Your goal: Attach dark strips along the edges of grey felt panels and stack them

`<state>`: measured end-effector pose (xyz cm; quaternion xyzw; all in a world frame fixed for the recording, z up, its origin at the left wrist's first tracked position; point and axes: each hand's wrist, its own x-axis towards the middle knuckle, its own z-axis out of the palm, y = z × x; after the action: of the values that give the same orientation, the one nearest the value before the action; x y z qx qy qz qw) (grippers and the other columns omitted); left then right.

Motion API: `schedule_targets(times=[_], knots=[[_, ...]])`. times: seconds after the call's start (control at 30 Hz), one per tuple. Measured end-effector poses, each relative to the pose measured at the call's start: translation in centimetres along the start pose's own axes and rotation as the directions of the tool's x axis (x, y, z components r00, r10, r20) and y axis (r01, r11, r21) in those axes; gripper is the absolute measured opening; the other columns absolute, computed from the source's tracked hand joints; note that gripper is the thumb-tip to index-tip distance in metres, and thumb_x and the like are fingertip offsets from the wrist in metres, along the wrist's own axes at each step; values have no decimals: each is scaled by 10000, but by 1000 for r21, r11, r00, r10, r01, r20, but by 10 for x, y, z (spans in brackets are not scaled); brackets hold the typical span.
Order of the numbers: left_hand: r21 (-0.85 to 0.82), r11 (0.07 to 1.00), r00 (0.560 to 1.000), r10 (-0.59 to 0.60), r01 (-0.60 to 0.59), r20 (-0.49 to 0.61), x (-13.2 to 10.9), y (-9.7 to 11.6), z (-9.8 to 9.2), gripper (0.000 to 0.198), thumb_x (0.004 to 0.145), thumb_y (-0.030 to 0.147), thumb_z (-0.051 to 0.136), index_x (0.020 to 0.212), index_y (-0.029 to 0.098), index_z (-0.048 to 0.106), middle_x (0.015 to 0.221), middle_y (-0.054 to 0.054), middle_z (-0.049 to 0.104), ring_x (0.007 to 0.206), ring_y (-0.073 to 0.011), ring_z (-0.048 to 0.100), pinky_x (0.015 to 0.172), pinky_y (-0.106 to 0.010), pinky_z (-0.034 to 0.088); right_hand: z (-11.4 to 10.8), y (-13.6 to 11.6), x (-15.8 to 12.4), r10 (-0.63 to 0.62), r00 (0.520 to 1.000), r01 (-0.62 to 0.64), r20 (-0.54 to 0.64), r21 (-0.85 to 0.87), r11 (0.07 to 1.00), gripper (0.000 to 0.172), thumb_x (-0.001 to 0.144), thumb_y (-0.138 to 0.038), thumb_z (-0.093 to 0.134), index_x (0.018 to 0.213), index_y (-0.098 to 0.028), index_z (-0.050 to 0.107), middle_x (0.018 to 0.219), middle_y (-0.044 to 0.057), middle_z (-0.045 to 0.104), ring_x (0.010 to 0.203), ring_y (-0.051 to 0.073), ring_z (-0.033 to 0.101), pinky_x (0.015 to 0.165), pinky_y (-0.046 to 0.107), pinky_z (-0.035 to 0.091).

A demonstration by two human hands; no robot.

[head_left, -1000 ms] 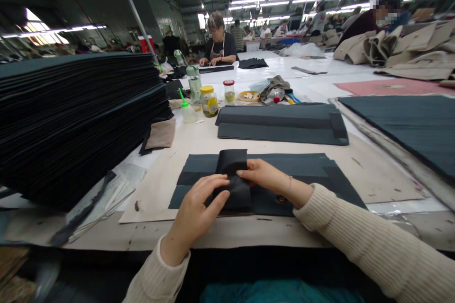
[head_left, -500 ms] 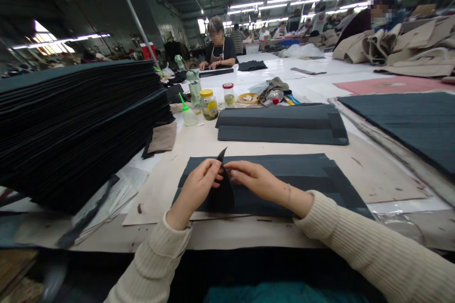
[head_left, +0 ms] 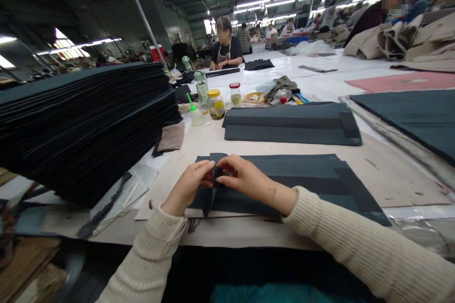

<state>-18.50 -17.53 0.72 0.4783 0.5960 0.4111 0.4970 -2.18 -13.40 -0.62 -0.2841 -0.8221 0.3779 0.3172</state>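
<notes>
A dark blue-grey layered panel (head_left: 277, 199) with black strips lies before me on pale board. Over its left end, my left hand (head_left: 194, 181) pinches a narrow black piece (head_left: 209, 201) between thumb and fingers. My right hand (head_left: 236, 173) meets it from the right, thumb and fingertips closed on the same piece's edge. The piece stands upright, its lower end close to the panel's front edge. Behind lies a similar folded panel (head_left: 291, 125).
A tall stack of dark sheets (head_left: 88, 118) rises at left, a beige cloth (head_left: 171, 136) beside it. A green-tipped bottle (head_left: 196, 116) and a yellow-lidded jar (head_left: 215, 105) stand behind. More dark sheets (head_left: 408, 113) lie right. A person (head_left: 227, 47) works across the table.
The black piece now shows narrower, and its pointed tip no longer rises above my hands. My right hand's fingers have curled in onto it. The view has shifted slightly left.
</notes>
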Motion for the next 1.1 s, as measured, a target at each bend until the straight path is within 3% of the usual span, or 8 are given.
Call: schedule_targets(times=[0.13, 0.3, 0.4, 0.5, 0.67, 0.87, 1.1], knots=[[56, 998, 999, 32, -32, 9, 1, -2, 0, 319, 736, 451, 512, 775, 140, 577, 652, 7, 480, 565, -92, 431, 468, -171, 323, 0, -4, 3, -37, 999, 37, 9, -46, 998, 225, 710, -172, 614, 929, -176, 561, 767, -16, 502, 648, 85, 452, 600, 211, 368], [81, 993, 997, 80, -82, 22, 2, -1, 3, 299, 717, 442, 517, 670, 147, 535, 574, 38, 438, 473, -67, 353, 442, -181, 266, -5, -6, 9, -175, 984, 178, 44, -80, 981, 103, 714, -116, 604, 790, -168, 558, 789, -5, 490, 700, 96, 473, 658, 218, 386], [126, 983, 991, 131, -130, 1, 2, 1, 3, 308, 740, 439, 488, 616, 157, 491, 521, 55, 379, 457, -70, 337, 442, -188, 274, -8, -7, 10, -275, 956, 287, 99, -149, 946, 40, 761, -138, 573, 745, -161, 544, 798, 18, 509, 755, 121, 485, 708, 238, 391], [274, 944, 979, 200, -182, -41, 6, 0, 0, 322, 767, 441, 452, 593, 170, 465, 514, 49, 384, 486, -93, 375, 455, -202, 300, -6, -4, 7, -352, 921, 383, 169, -222, 897, 69, 814, -144, 498, 760, -164, 536, 795, 38, 533, 780, 139, 482, 729, 255, 388], [562, 798, 937, 332, -218, -107, 23, -12, -14, 309, 757, 406, 451, 539, 188, 425, 518, 43, 388, 537, -118, 378, 504, -226, 297, 6, 4, -4, -380, 893, 436, 239, -258, 862, 119, 839, -144, 435, 776, -167, 533, 793, 52, 545, 762, 145, 477, 710, 257, 394], [551, 827, 934, 275, -111, -226, 41, -19, -45, 292, 717, 404, 473, 523, 197, 401, 506, 44, 375, 558, -128, 377, 523, -225, 286, 10, 7, -28, -354, 822, 480, 445, -208, 852, 167, 852, -142, 401, 752, -172, 531, 795, 45, 550, 743, 128, 484, 702, 232, 401], [367, 930, 986, 57, 5, -158, 30, -20, -57, 415, 770, 528, 361, 792, 159, 550, 639, -4, 534, 547, -126, 484, 487, -218, 358, -10, 6, -20, -169, 937, 206, 306, -94, 974, 72, 809, -143, 484, 744, -173, 480, 922, 46, 561, 839, 129, 515, 773, 261, 416]])
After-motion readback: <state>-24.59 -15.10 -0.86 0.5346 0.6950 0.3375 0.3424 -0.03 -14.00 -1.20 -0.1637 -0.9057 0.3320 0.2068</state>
